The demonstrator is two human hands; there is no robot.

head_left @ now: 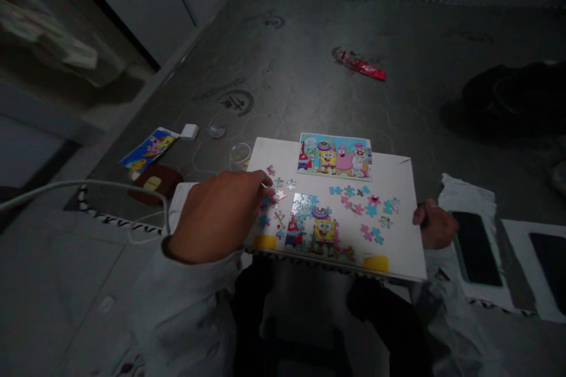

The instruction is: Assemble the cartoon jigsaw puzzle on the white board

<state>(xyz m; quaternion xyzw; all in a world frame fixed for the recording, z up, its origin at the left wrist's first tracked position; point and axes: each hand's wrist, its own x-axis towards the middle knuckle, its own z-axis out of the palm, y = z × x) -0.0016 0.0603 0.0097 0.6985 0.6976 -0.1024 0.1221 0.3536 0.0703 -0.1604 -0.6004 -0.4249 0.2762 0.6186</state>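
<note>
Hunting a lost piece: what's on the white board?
The rectangular white board carries a cartoon picture card, part-built jigsaw and loose blue and pink pieces. The left hand hides whatever lies beneath it.

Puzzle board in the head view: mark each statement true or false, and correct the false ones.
1. The left hand reaches over the left part of the white board. True.
2. The right hand pinches a puzzle piece. False: it holds the board's right edge.
3. A picture card lies along the board's far edge. True.
4. The red packet lies on the board. False: it lies on the grey mattress beyond it.
5. The clear cup stands right of the board. False: it stands by the far left corner.
</note>
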